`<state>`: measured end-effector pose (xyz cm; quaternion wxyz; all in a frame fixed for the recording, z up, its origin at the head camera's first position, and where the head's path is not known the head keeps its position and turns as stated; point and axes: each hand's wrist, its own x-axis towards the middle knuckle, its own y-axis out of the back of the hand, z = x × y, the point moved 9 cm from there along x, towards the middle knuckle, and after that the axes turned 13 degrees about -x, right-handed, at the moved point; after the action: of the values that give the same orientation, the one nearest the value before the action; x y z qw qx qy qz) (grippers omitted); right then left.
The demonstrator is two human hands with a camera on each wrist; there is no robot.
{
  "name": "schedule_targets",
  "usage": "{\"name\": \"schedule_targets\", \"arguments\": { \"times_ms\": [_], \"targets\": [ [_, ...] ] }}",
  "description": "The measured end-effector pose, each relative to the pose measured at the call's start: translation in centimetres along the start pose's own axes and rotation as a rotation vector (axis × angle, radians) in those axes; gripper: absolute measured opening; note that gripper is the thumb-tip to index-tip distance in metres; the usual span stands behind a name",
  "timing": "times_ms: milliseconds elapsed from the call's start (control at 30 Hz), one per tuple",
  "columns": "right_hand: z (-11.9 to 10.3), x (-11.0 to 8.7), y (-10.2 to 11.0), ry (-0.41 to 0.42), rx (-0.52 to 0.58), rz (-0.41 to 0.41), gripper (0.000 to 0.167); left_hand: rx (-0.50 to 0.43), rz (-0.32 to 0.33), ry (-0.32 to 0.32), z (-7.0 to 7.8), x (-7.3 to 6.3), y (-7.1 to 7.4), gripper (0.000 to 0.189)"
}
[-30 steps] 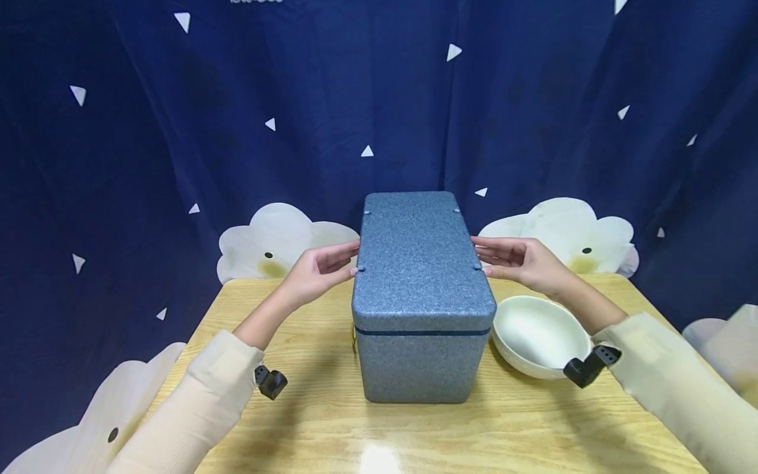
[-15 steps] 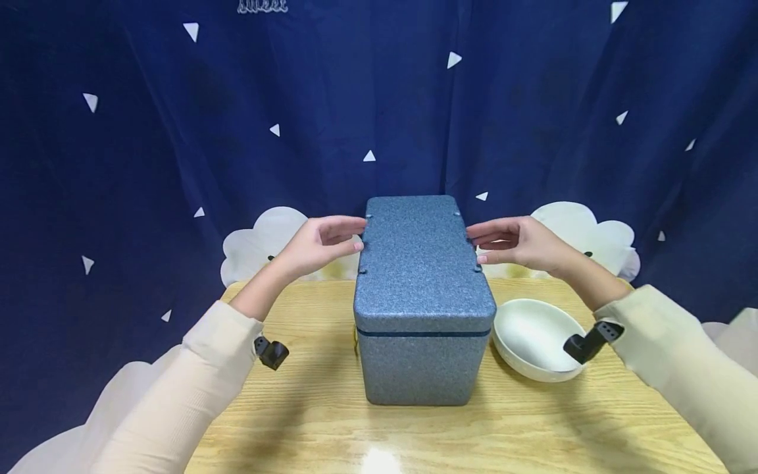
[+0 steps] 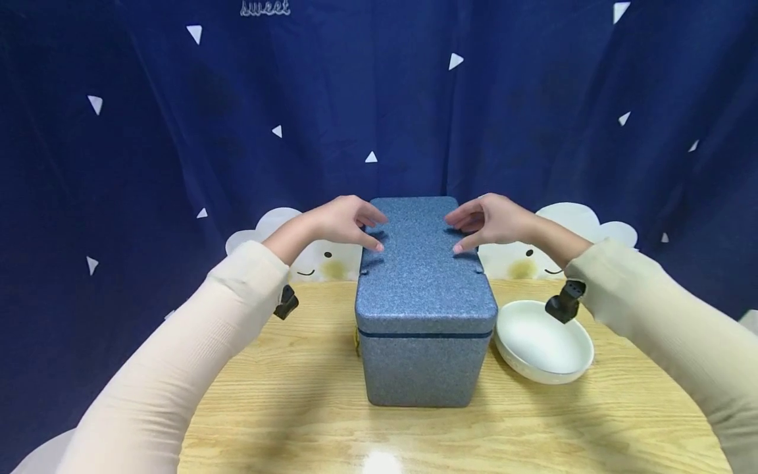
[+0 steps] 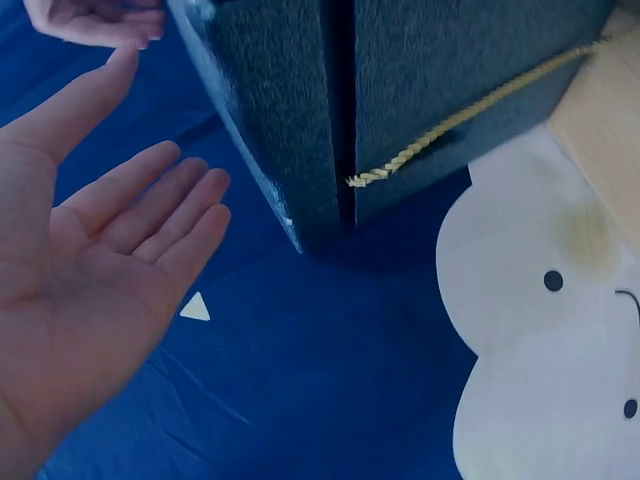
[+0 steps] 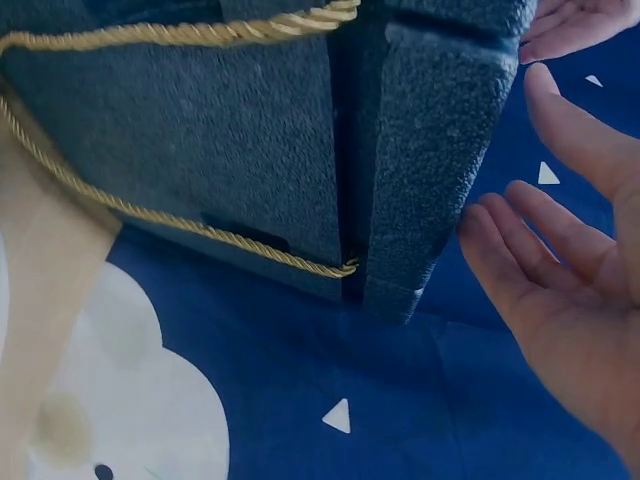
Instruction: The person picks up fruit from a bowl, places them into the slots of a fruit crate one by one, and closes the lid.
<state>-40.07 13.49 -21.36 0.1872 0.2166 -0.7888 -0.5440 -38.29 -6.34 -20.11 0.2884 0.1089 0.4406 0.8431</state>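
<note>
A blue-grey speckled foam box (image 3: 423,372) stands on the table with its lid (image 3: 423,283) on, a dark seam running between the two. Over the lid's left edge reaches my left hand (image 3: 346,222), fingers loosely extended and holding nothing. My right hand (image 3: 496,220) mirrors it over the right edge, also with nothing in its grasp. Small shadows fall on the lid under the fingertips of both hands. In the left wrist view a gold twisted cord (image 4: 460,120) runs along the box's side. Another gold cord (image 5: 230,240) shows on the opposite side in the right wrist view.
A white bowl (image 3: 541,339) sits on the wooden table (image 3: 284,408), close to the right of the box. Behind the table hangs a dark blue curtain (image 3: 408,99) with white triangles and cloud shapes.
Both hands have risen from beside the lid's edges and moved inward over its top. The box, its lid and the bowl stay in place.
</note>
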Motion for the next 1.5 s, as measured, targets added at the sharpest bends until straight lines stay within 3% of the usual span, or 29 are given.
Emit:
{"name": "schedule_targets", "arguments": {
  "times_ms": [267,600,800,933,1200,1500],
  "targets": [
    [-0.4,0.5,0.0,0.004,-0.136,-0.029,0.062,0.116,-0.027,0.084,-0.5,1.2,-0.1,0.067],
    [-0.8,0.5,-0.5,0.021,-0.232,-0.068,0.05,0.14,-0.033,0.149,-1.5,1.2,-0.9,0.066],
    [-2.3,1.2,-0.2,0.041,-0.348,-0.098,0.048,0.219,-0.028,0.163,-1.3,1.4,-0.6,0.065],
    [-2.6,1.3,-0.2,0.04,-0.361,-0.098,0.048,0.222,-0.041,0.179,-1.4,1.3,-0.6,0.066],
    [-2.2,0.7,-0.4,0.071,-0.305,-0.037,0.045,0.181,-0.034,0.148,-1.5,1.1,-0.4,0.065],
    [-2.5,0.3,-0.9,0.153,-0.33,-0.004,0.046,0.181,-0.013,0.109,-1.6,1.1,-0.4,0.063]
  ]
}}
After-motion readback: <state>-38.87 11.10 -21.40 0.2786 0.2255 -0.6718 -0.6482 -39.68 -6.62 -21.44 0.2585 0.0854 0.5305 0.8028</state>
